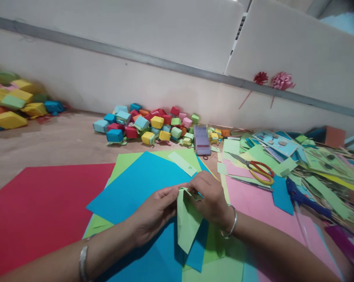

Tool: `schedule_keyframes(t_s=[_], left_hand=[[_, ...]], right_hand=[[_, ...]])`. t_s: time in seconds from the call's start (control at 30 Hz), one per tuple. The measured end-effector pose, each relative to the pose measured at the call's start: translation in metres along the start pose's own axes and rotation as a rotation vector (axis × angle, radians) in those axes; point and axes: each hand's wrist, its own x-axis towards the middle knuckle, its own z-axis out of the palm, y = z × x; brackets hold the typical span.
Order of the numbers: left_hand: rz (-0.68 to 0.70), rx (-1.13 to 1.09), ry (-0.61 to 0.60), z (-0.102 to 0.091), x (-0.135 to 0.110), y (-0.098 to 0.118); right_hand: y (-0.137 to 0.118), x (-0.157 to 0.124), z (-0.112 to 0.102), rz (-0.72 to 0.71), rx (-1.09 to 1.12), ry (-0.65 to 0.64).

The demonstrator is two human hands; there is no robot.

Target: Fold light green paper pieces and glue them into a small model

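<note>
A folded piece of light green paper point(187, 225) is held between both hands above a blue sheet point(138, 184). My left hand point(162, 209) pinches its upper left edge, thumb on top. At the upper right edge, the curled fingers of my right hand point(207, 197) grip the same paper; some fingertips are hidden. The paper's upper part stands open like a pocket and its lower part hangs down to a corner. Green sheets point(121, 164) lie under the blue one, with a pale green strip point(182, 163) on top.
Many small folded paper boxes point(141, 124) are heaped by the wall, more at the far left. A red sheet point(47, 207) lies left. To the right are scissors point(256, 166), a pen point(250, 183), a blue glue gun point(307, 199), pink sheets point(244, 211) and paper scraps. A phone point(202, 140) stands behind.
</note>
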Motion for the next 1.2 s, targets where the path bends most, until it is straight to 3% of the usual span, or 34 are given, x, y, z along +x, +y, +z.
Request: schedule_keyframes(t_s=[0.2,0.4,0.53,0.77,0.93,1.2], left_hand=[[0.016,-0.04,0.074,0.0,0.001,0.002],[-0.019,-0.032,0.023,0.001,-0.002,0.004],[-0.037,-0.016,0.023,0.002,-0.003,0.003],[-0.025,-0.038,-0.001,-0.002,0.001,-0.002],[-0.025,-0.03,0.047,-0.004,0.001,0.003],[-0.07,0.043,-0.011,-0.003,-0.002,0.003]], right_hand=[[-0.005,0.002,-0.013,-0.077,-0.084,-0.121],[-0.01,0.005,-0.018,-0.031,-0.153,0.035],[-0.011,0.004,-0.015,-0.023,-0.149,0.055],[-0.01,0.002,-0.015,-0.055,-0.119,-0.071],[-0.008,0.006,-0.027,-0.003,0.083,-0.26],[0.0,0.007,-0.027,0.148,0.097,-0.213]])
